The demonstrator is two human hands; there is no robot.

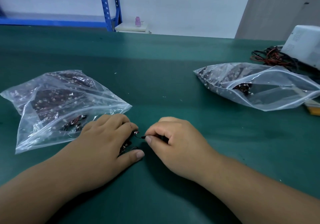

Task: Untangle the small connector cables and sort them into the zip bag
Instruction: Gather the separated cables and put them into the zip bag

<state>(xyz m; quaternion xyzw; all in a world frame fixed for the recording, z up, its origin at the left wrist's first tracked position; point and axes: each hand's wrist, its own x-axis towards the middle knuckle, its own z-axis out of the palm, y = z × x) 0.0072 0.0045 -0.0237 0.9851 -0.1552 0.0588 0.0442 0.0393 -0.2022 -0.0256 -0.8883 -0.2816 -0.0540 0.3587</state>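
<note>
R hand [173, 142] pinches cable [140, 136], L hand [106, 137] grips bundle [125, 145].

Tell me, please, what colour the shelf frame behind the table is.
The shelf frame is blue; head view.

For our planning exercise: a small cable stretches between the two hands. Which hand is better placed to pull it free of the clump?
Probably the right hand: its grip pinches the cable's black connector and can draw away. The left hand covers the clump, better placed to hold it down.
</note>
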